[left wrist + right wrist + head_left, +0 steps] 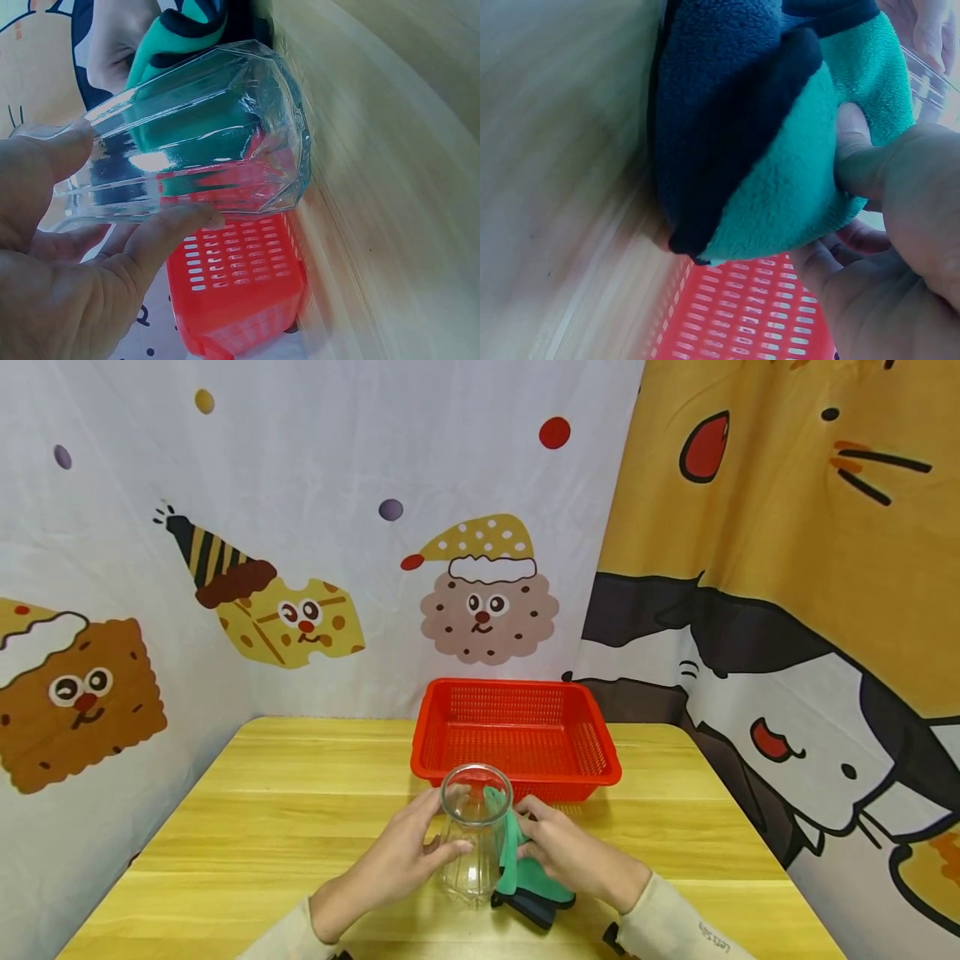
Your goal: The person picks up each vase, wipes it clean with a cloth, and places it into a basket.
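Observation:
A clear glass vase (474, 852) with faceted sides stands upright near the front middle of the table, its round mouth facing up. My left hand (412, 846) grips it from the left, thumb on the near side and fingers round the far side. In the left wrist view the faceted base of the glass vase (277, 135) shows close to the tabletop. My right hand (558, 847) pinches a green and dark blue cloth (795, 180) between thumb and fingers. The cloth lies against the right side of the vase, and its lower folds hang down to the table.
Just behind the hands sits a red plastic basket (510, 781) with perforated walls and nothing in it. The wooden table (300, 793) runs back to a cartoon-printed curtain (315, 460) on the left, back and right.

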`<state>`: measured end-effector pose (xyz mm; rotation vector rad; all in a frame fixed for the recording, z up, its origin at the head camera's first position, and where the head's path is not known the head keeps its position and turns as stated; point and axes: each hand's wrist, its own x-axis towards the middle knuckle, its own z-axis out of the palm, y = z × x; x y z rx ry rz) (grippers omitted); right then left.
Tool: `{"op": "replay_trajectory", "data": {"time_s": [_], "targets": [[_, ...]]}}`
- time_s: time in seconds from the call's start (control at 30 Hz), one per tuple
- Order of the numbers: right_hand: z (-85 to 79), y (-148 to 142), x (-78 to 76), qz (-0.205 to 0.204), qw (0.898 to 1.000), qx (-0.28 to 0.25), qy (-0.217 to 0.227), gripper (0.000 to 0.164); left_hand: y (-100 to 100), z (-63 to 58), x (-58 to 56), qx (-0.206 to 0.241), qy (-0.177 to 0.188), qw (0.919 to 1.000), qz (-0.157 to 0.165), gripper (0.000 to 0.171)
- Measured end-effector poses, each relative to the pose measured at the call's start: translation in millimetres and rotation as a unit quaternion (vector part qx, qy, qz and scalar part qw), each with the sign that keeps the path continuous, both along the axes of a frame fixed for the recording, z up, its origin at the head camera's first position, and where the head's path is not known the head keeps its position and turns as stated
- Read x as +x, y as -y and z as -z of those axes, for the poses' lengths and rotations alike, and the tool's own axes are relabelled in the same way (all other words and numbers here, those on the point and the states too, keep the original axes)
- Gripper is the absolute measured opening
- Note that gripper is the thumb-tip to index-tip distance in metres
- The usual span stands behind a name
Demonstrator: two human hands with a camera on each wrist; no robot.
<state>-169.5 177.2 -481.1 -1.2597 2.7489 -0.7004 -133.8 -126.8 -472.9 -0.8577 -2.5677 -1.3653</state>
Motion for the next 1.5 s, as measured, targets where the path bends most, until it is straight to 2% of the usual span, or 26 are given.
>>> {"op": "replay_trajectory", "data": {"time_s": [0.2, 0.33, 0.5, 0.6, 0.7, 0.83, 1.13, 1.37, 1.5], "targets": [[0.4, 0, 1.8, 0.002, 0.999, 0.031, 0.013, 0.048, 0, 0.8, 1.0, 0.005, 0.013, 0.9999, 0.005, 0.068], [2.0, 0, 2.4, 0.002, 0.999, 0.053, 0.011, 0.054, 1, 0.9, 1.1, 0.005, 0.019, 0.9998, 0.005, 0.069], [5.3, 1, 1.0, -0.002, 0.998, 0.067, 0.014, 0.045, 1, 0.4, 0.7, 0.001, 0.021, 0.9998, 0.001, 0.071], [7.4, 2, 0.7, -0.004, 0.997, 0.073, 0.001, 0.038, 1, 0.4, 0.8, 0.002, 0.019, 0.9998, 0.001, 0.071], [8.1, 3, 1.4, -0.003, 0.997, 0.078, -0.017, 0.039, 0, 0.7, 1.0, 0.002, 0.016, 0.9999, 0.002, 0.07], [7.5, 5, 1.7, 0.001, 0.997, 0.074, -0.016, 0.039, 1, 0.8, 1.4, 0.001, 0.013, 0.9999, 0.002, 0.07], [12.6, 2, -1.0, 0.009, 0.999, 0.034, 0.027, 0.042, 1, -0.7, 2.9, 0.011, 0.003, 0.9999, 0.008, 0.066], [12.4, 0, -4.3, 0.008, 0.999, 0.003, 0.044, 0.037, 0, 0.3, 2.8, 0.005, -0.017, 0.9998, 0.005, 0.065], [11.5, -1, -3.3, 0.01, 0.998, -0.015, 0.052, 0.031, -1, 1.3, 2.8, 0.005, -0.013, 0.9999, 0.004, 0.066]]}}
